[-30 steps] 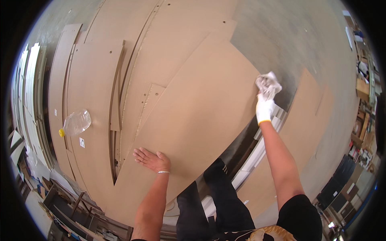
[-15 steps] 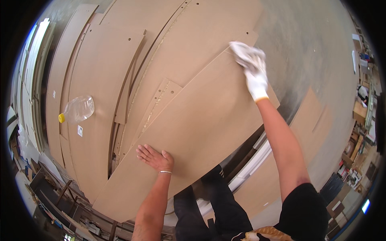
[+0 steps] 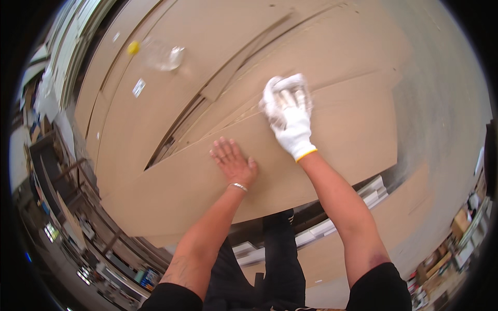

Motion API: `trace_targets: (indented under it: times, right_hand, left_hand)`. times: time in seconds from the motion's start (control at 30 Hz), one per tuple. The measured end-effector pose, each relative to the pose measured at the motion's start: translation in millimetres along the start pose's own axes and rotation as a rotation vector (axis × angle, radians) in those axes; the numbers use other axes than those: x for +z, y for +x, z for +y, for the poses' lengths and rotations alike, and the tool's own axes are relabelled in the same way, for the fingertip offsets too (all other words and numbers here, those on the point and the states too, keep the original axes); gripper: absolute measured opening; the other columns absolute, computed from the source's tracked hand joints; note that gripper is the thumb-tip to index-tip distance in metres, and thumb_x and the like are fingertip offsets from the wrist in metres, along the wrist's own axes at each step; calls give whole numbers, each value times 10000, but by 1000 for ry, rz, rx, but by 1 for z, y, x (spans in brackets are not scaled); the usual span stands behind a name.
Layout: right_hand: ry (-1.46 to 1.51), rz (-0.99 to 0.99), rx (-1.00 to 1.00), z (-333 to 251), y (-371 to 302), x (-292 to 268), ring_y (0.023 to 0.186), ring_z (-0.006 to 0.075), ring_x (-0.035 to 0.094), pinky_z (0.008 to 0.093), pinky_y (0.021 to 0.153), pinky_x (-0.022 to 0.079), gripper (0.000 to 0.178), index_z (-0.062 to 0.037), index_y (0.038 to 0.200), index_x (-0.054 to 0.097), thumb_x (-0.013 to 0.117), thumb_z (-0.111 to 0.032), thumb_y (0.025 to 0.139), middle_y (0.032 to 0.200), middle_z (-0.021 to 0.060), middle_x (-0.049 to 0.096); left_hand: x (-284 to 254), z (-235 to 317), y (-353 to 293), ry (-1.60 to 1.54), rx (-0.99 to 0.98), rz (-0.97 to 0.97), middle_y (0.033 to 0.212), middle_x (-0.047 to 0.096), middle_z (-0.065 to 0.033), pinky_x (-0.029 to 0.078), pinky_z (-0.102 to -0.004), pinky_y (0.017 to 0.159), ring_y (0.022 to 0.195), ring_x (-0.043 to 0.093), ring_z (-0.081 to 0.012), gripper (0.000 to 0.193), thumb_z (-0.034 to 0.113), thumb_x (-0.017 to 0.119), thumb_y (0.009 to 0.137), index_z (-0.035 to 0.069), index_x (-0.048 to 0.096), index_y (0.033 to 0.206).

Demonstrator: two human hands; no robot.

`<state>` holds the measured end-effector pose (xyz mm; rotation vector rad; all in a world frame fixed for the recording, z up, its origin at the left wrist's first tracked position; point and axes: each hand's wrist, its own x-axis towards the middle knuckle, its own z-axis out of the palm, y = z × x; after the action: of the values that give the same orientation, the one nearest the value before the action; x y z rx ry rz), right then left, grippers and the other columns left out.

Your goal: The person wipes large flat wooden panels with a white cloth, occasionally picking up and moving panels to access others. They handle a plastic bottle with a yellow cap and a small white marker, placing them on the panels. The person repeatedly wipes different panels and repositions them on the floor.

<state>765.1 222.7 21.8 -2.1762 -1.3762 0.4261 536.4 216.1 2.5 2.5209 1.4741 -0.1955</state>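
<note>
A long light-brown board (image 3: 347, 129) lies across the stack in front of me, close to my legs. My left hand (image 3: 236, 165) is bare and rests flat on it near its far edge, fingers stretched out. On my right hand (image 3: 293, 122) is a white knit glove with a yellow cuff edge. It presses a crumpled white cloth (image 3: 269, 101) against the board at its far edge, right of my left hand. Motion blurs the cloth slightly.
More brown panels (image 3: 192, 31) lie beyond, with narrow gaps between some. A clear plastic bottle (image 3: 162, 56) with a yellow cap lies on them at far left. White strips (image 3: 316, 231) sit below the board by my legs. A metal rack (image 3: 104, 243) stands at left.
My right hand has swept the cloth left from the board's far right end. The view has turned, so board and bottle appear shifted. My left hand remains flat on the board.
</note>
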Motion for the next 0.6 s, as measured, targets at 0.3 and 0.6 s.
trace_targets:
  times: [0.3,0.6]
  right_hand:
    - [128,151,481,64,9,-41,1274,219,573,356,1123,412,381,-79,1385,623,592,-165,1015,1427,55,611]
    - [139,-174,-251,-280,-80,256,1533,359,259,445,1251,214,890,-133,1597,343,744,-102,803,1647,183,287]
  left_hand:
    - [-5,-9,-2,-307,63,-41,1694,126,-245,2,-650,1248,1579,34,-425,857,436,571,902,-33,310,1570]
    - [11,-341,-196,-510,-489,395,1650,262,-239,107,-605,1253,1554,181,-425,705,167,574,884,8,375,1542]
